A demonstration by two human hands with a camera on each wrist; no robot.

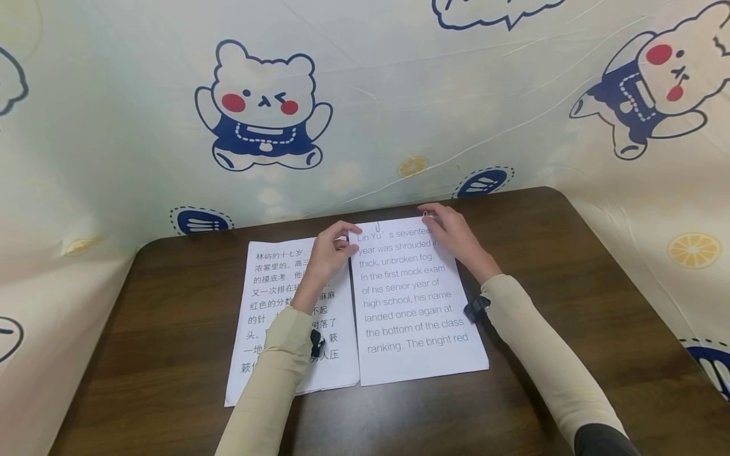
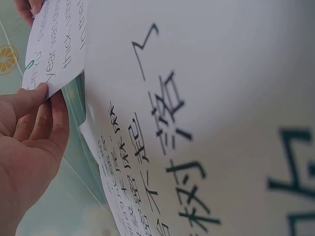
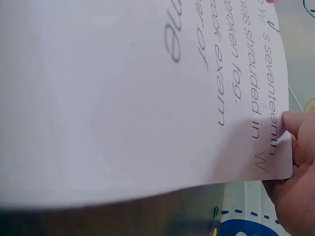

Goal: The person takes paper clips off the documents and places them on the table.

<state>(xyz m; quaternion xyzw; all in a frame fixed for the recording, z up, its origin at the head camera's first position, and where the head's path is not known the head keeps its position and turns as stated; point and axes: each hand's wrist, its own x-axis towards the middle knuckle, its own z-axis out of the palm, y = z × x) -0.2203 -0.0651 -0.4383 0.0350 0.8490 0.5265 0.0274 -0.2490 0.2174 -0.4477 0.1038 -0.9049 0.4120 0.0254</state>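
A white sheet with large English print (image 1: 410,304) lies to the right of a pile of sheets with Chinese print (image 1: 285,285). My left hand (image 1: 329,253) pinches the English sheet's top left corner, thumb on its face in the left wrist view. At the top right corner my right hand (image 1: 456,237) holds the same sheet, thumb in front and fingers behind. A green paper clip (image 3: 273,25) sits on the top edge between the hands. By the right fingers shows a small loop (image 1: 424,214) like another clip. My left forearm covers part of the Chinese print.
Both papers are over a dark brown wooden table (image 1: 599,304) with rounded far corners. A pale cloth (image 1: 371,95) printed with bears and lemon slices hangs behind and beside it. Small green (image 3: 215,211) and yellow bits (image 3: 214,231) show below the sheet in the right wrist view.
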